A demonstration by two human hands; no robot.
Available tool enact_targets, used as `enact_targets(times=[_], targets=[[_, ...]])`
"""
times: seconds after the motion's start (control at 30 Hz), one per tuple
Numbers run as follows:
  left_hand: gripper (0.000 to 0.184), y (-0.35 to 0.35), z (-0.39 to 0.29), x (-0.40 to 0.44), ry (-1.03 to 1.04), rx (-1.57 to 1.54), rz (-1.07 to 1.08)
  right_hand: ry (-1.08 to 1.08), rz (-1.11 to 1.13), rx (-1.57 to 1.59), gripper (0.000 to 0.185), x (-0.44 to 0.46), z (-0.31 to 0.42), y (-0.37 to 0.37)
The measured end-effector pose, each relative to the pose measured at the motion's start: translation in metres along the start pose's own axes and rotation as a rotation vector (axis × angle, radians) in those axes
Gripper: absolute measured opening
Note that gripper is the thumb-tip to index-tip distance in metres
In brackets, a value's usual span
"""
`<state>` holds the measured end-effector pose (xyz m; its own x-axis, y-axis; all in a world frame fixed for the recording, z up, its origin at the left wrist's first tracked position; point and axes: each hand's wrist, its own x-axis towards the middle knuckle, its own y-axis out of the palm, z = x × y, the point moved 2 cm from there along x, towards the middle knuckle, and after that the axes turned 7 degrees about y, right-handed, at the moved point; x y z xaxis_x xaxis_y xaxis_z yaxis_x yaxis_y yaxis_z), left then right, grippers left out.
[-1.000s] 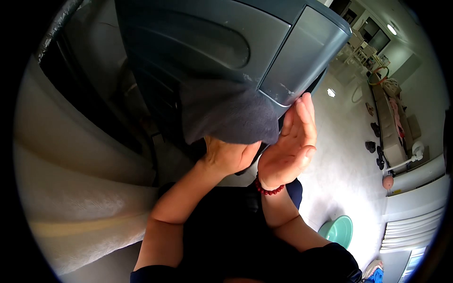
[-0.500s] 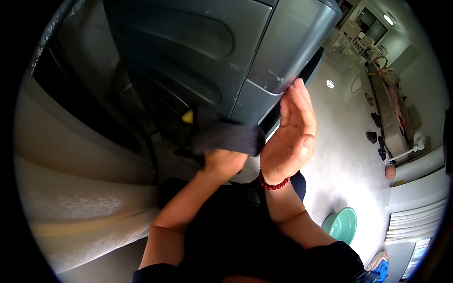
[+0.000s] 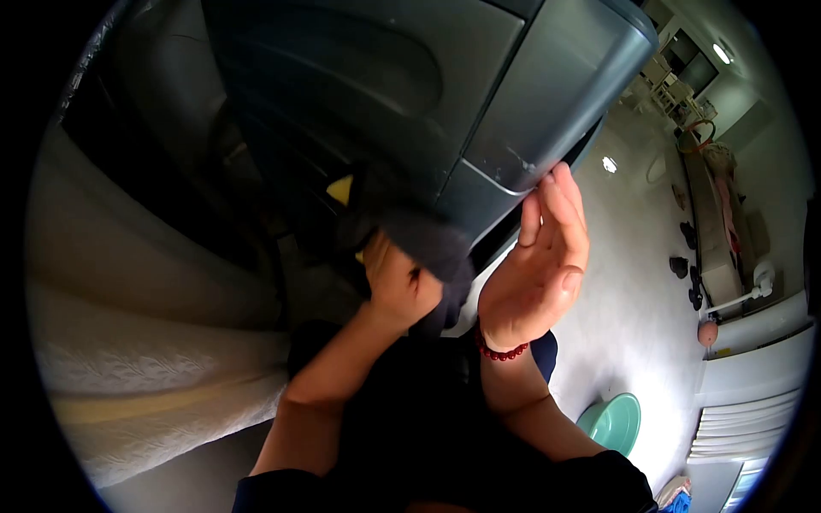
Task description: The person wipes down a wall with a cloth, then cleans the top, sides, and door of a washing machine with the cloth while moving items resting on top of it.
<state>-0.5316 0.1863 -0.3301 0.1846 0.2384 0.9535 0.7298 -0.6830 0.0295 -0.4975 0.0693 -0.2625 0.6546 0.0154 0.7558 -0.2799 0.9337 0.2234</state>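
In the head view, my left hand (image 3: 398, 282) is closed around a dark cloth (image 3: 428, 244), with the knuckles towards me. The cloth lies against the lower part of a large grey plastic casing (image 3: 385, 111) and hides some of it. A small yellow patch (image 3: 339, 190) shows beside the cloth; I cannot tell what it belongs to. My right hand (image 3: 539, 265) is open, palm turned up and inwards, a red bead bracelet (image 3: 502, 350) at the wrist. Its fingertips rest at the lower right edge of the casing, next to a scuffed silver panel (image 3: 547, 94).
A pale curtain (image 3: 154, 342) hangs close at my left. On the floor to the right stands a green basin (image 3: 617, 423). Farther off, several dark shoes (image 3: 679, 267) lie beside a long sofa (image 3: 718, 248), near a pink ball (image 3: 707, 333).
My left hand has turned and drawn the cloth slightly down and closer to me. The casing appears shifted right and lower in view. My right hand keeps its place at its edge.
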Motion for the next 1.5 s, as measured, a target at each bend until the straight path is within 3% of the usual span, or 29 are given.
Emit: enact_targets(times=[0.1, 0.27, 0.3, 0.5, 0.57, 0.63, 0.8, 1.0, 1.17, 1.23, 1.27, 1.33, 1.47, 1.5], targets=[[0.020, -0.006, 0.006, -0.025, -0.089, -0.001, 0.028, -0.047, -0.022, 0.006, 0.063, 0.000, -0.007, 0.004], [0.021, 0.000, 0.007, 0.057, -0.069, -0.017, -0.031, -0.048, -0.118, 0.015, 0.067, 0.001, -0.006, 0.006], [0.022, 0.001, 0.005, 0.067, -0.064, -0.009, -0.039, -0.045, -0.034, -0.006, 0.063, 0.000, -0.007, 0.003], [0.020, -0.001, 0.003, 0.015, 0.081, 0.129, 0.046, -0.049, -0.022, -0.047, 0.064, -0.002, -0.010, 0.002], [0.021, 0.001, 0.000, 0.015, 0.029, 0.118, 0.001, -0.058, -0.030, -0.029, 0.064, -0.001, -0.007, 0.007], [0.011, 0.011, -0.006, 0.067, 0.086, 0.111, -0.076, -0.058, -0.033, -0.026, 0.065, -0.002, -0.004, 0.003], [0.012, 0.011, -0.022, 0.133, 0.150, 0.065, -0.091, 0.007, -0.037, 0.087, 0.067, 0.000, -0.003, 0.001], [0.019, 0.016, -0.016, 0.053, 0.048, 0.006, 0.043, 0.029, -0.039, 0.039, 0.068, -0.003, -0.001, 0.005], [0.022, 0.024, -0.044, 0.134, 0.168, 0.015, -0.093, -0.011, -0.097, 0.305, 0.063, 0.001, -0.003, -0.001], [0.025, 0.025, -0.048, 0.142, 0.224, 0.054, -0.067, -0.101, -0.110, 0.164, 0.063, 0.006, -0.004, -0.004], [0.027, 0.024, -0.047, 0.133, 0.202, 0.083, -0.049, -0.144, -0.116, 0.093, 0.063, 0.007, -0.004, -0.005], [0.030, 0.017, -0.039, 0.099, 0.183, 0.107, 0.034, -0.126, -0.070, 0.055, 0.042, 0.008, 0.001, -0.002], [0.021, 0.018, -0.026, 0.053, -0.037, -0.076, -0.050, -0.081, -0.070, 0.000, 0.037, 0.002, -0.003, 0.001], [0.020, 0.017, -0.029, 0.062, 0.016, -0.047, -0.026, -0.063, -0.088, 0.032, 0.036, 0.002, -0.004, 0.002]])
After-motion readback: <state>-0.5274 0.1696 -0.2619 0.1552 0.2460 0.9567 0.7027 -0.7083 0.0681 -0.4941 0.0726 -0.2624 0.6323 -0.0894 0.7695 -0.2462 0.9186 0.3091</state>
